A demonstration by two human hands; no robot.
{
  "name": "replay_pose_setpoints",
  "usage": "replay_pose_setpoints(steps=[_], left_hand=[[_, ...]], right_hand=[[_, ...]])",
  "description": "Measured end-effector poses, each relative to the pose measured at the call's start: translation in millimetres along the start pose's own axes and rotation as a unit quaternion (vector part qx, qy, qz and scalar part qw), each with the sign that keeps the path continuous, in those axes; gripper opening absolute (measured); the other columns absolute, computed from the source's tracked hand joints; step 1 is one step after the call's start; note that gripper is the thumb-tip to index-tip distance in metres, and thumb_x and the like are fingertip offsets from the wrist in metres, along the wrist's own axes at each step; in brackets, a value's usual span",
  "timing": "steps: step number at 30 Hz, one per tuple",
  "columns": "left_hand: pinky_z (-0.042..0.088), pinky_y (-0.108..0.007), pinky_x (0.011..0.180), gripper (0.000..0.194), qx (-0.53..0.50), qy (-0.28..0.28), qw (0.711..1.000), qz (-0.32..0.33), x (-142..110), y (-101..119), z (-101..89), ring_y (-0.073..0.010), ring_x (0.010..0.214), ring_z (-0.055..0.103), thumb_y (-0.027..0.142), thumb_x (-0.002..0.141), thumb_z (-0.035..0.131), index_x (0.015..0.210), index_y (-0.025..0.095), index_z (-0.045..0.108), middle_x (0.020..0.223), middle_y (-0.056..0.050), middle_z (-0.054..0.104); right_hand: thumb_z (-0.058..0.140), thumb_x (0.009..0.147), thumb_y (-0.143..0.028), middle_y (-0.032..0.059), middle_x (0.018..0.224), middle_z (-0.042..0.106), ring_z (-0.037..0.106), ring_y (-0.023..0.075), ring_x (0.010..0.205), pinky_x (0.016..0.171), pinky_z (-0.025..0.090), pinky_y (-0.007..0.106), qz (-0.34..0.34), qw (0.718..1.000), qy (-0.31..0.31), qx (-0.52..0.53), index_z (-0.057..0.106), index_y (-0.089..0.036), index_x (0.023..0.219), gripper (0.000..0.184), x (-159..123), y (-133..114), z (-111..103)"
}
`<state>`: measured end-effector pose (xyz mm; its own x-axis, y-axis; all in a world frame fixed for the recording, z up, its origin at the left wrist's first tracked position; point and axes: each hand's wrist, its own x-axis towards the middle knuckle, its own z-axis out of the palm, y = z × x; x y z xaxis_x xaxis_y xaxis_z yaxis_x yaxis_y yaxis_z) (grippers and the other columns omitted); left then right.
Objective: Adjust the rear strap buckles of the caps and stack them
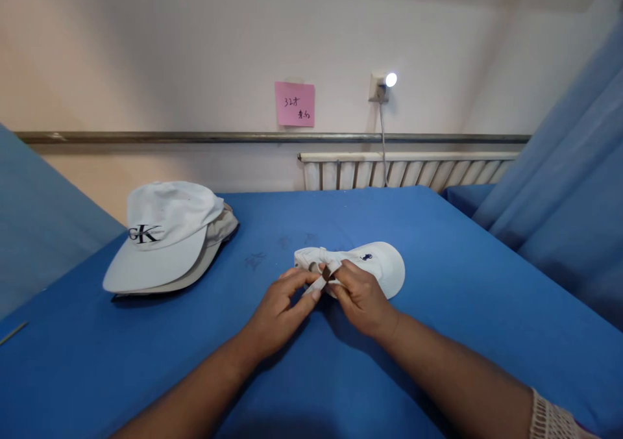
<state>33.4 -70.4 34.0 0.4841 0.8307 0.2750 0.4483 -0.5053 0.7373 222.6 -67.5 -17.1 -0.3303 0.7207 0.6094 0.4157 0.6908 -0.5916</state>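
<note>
A white baseball cap (387, 263) with a small dark logo lies on its side on the blue table, brim pointing right. At its back, a white strap (315, 286) runs through a brownish buckle (326, 273). My left hand (280, 306) is closed, pinching the strap end between thumb and fingers. My right hand (363, 296) grips the strap on the other side of the buckle, close to the cap. Parts of the cap's back are hidden behind both hands.
Stacked caps, a white one (168, 231) with black letters on top of a beige one (214, 241), sit at the left. The blue table (311, 374) meets a wall with a radiator (403, 169). Blue curtains (569, 166) hang at both sides. A thin stick (13, 332) lies far left.
</note>
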Motion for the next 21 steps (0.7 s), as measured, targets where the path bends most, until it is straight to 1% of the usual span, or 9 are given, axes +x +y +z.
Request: replay_pose_setpoints(steps=[3, 5, 6, 9, 12, 15, 18, 19, 21], left_hand=[[0.047, -0.033, 0.081, 0.020, -0.037, 0.043, 0.998, -0.022, -3.5, 1.5, 6.5, -0.0196, 0.081, 0.059, 0.035, 0.091, 0.056, 0.082, 0.021, 0.068, 0.080, -0.003, 0.066], [0.048, -0.032, 0.077, 0.019, -0.044, 0.051, 0.997, -0.043, -5.5, 0.1, 11.7, -0.0184, 0.075, 0.059, 0.034, 0.089, 0.057, 0.081, 0.020, 0.067, 0.075, -0.002, 0.065], [0.048, -0.031, 0.076, 0.018, -0.049, 0.049, 0.996, -0.055, -6.0, -0.9, 14.0, -0.0180, 0.074, 0.059, 0.032, 0.089, 0.057, 0.083, 0.020, 0.068, 0.074, -0.002, 0.066], [0.049, -0.031, 0.078, 0.019, -0.068, 0.027, 0.994, -0.076, -4.6, -4.4, 16.8, -0.0185, 0.077, 0.062, 0.027, 0.087, 0.054, 0.094, 0.020, 0.070, 0.083, -0.002, 0.071], [0.049, -0.032, 0.080, 0.022, -0.088, -0.013, 0.993, -0.082, 0.5, -9.1, 10.1, -0.0204, 0.083, 0.064, 0.024, 0.085, 0.052, 0.096, 0.020, 0.071, 0.090, -0.003, 0.073], [0.047, -0.029, 0.072, 0.020, -0.041, -0.042, 0.995, -0.077, 5.3, -13.4, -3.5, -0.0189, 0.073, 0.061, 0.023, 0.084, 0.050, 0.082, 0.020, 0.070, 0.078, -0.002, 0.070], [0.043, -0.028, 0.067, 0.021, 0.048, -0.038, 0.997, -0.048, 6.3, -13.2, -12.7, -0.0167, 0.064, 0.055, 0.020, 0.082, 0.050, 0.068, 0.020, 0.065, 0.066, 0.000, 0.063], [0.042, -0.027, 0.065, 0.021, 0.046, -0.044, 0.997, -0.046, 5.7, -11.9, -13.3, -0.0160, 0.061, 0.053, 0.020, 0.082, 0.049, 0.066, 0.020, 0.063, 0.063, 0.000, 0.061], [0.042, -0.027, 0.060, 0.022, -0.005, -0.062, 0.996, -0.057, 3.4, -8.2, -11.1, -0.0153, 0.059, 0.051, 0.022, 0.085, 0.049, 0.068, 0.020, 0.062, 0.062, 0.000, 0.058]], right_hand=[[0.046, 0.096, -0.018, 0.0154, 0.128, 0.062, 0.060, 0.0256, 0.119, 0.099, 0.051, 0.043, 0.004, 0.996, -0.068, -0.064, 0.045, -0.018, 0.141, 0.045, 0.0, -4.7, 2.9], [0.045, 0.096, -0.019, 0.0194, 0.136, 0.056, 0.055, 0.0282, 0.126, 0.104, 0.049, 0.046, 0.019, 0.991, -0.094, -0.098, 0.034, -0.013, 0.148, 0.054, 0.0, -9.0, 4.8], [0.045, 0.096, -0.020, 0.0206, 0.138, 0.054, 0.054, 0.0290, 0.128, 0.104, 0.048, 0.047, 0.029, 0.989, -0.102, -0.107, 0.032, -0.012, 0.149, 0.055, 0.0, -10.6, 5.4], [0.043, 0.097, -0.021, 0.0216, 0.138, 0.053, 0.055, 0.0294, 0.125, 0.101, 0.051, 0.047, 0.054, 0.986, -0.107, -0.113, 0.031, -0.010, 0.149, 0.055, -0.7, -11.0, 5.7], [0.042, 0.096, -0.018, 0.0197, 0.135, 0.056, 0.056, 0.0281, 0.124, 0.100, 0.052, 0.045, 0.060, 0.988, -0.101, -0.104, 0.034, -0.011, 0.148, 0.053, -1.9, -4.8, 5.1], [0.041, 0.096, -0.015, 0.0157, 0.132, 0.059, 0.057, 0.0253, 0.124, 0.102, 0.050, 0.043, 0.050, 0.993, -0.071, -0.078, 0.040, -0.016, 0.145, 0.049, -2.6, 1.9, 5.3], [0.041, 0.095, -0.012, 0.0121, 0.127, 0.063, 0.060, 0.0238, 0.118, 0.099, 0.052, 0.041, 0.029, 0.997, -0.045, -0.057, 0.041, -0.020, 0.143, 0.049, -2.6, 3.0, 6.2], [0.041, 0.095, -0.013, 0.0117, 0.124, 0.064, 0.061, 0.0240, 0.115, 0.097, 0.052, 0.041, 0.020, 0.997, -0.047, -0.057, 0.041, -0.020, 0.142, 0.048, -2.5, 1.7, 6.4], [0.042, 0.095, -0.014, 0.0114, 0.116, 0.066, 0.063, 0.0245, 0.107, 0.092, 0.054, 0.040, 0.009, 0.995, -0.068, -0.073, 0.042, -0.020, 0.141, 0.046, -2.1, -2.4, 6.5]])
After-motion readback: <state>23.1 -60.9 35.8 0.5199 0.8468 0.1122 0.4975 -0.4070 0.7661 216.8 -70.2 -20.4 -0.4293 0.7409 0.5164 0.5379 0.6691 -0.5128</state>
